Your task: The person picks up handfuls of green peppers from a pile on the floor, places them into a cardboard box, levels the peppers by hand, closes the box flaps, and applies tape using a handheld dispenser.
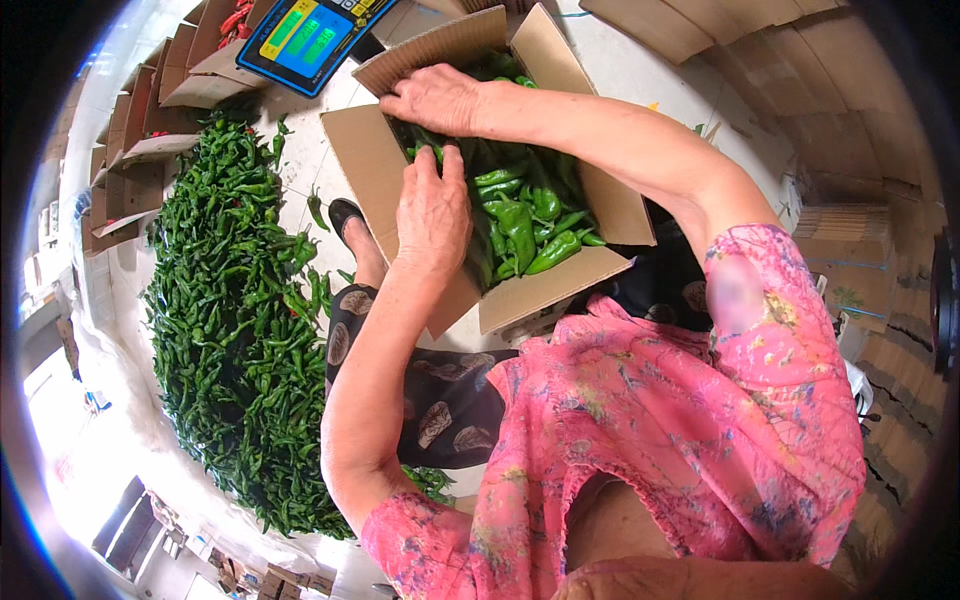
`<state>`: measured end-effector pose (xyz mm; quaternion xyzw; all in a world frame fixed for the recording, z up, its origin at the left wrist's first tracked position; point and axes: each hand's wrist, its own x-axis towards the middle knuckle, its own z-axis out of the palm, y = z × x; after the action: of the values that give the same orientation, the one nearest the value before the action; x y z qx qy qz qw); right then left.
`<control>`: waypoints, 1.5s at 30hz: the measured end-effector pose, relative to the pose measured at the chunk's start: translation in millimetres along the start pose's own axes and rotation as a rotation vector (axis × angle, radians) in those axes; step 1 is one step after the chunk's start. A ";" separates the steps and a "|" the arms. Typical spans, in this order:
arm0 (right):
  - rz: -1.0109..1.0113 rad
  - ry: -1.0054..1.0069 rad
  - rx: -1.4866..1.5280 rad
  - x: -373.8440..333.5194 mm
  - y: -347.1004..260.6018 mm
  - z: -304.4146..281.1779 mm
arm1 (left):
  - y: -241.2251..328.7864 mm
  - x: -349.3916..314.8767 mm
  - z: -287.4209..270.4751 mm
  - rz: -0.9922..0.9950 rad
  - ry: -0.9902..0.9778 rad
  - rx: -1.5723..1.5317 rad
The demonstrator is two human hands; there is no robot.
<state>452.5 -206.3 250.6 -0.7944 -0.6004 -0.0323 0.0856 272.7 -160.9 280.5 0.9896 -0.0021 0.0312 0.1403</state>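
An open cardboard box with its flaps spread holds long green peppers. What looks like thin clear film lines its inner walls. My left hand lies over the box's left edge, fingers stretched forward and slightly apart, their tips at the peppers just inside. My right hand reaches across to the far left corner. Its fingers are bent down against the rim beside the far flap, and whatever they pinch there is hidden. My right forearm passes over the far part of the box and covers some of the peppers.
A long heap of green peppers covers the floor on the left, with stray ones near my shoe. Beyond the box stands a scale display. Open cartons line the far left; flattened cardboard is stacked at right.
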 end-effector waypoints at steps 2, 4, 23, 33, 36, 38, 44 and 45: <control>0.016 0.028 0.057 -6.0 5.1 -14.2 | -0.9 -4.3 -7.7 0.026 0.049 0.008; -0.070 0.219 0.073 -17.5 2.9 -32.8 | -3.4 -12.6 -7.5 0.035 0.108 0.000; 0.159 -0.134 0.088 -125.2 17.7 -115.5 | -10.6 55.7 0.9 -0.283 -0.048 -0.002; 0.113 -0.157 -0.030 -104.0 25.7 -74.6 | -2.1 44.1 -34.1 -0.325 0.144 -0.897; 0.078 -0.188 -0.070 -97.5 25.3 -66.2 | 14.4 21.2 -42.0 -0.072 0.322 -0.648; 0.096 -0.228 -0.029 -93.4 20.9 -61.3 | 9.2 16.2 -42.0 0.224 0.310 -0.269; 0.065 -0.365 0.088 -85.7 18.2 -60.6 | -11.7 22.9 -19.7 0.185 0.024 -0.142; 0.103 -0.409 0.127 -82.7 21.7 -64.9 | -12.5 25.8 -25.1 0.089 -0.026 -0.283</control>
<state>453.8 -301.8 299.6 -0.8070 -0.5648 0.1720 0.0133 297.1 -141.7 302.8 0.9592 -0.0520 0.0240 0.2770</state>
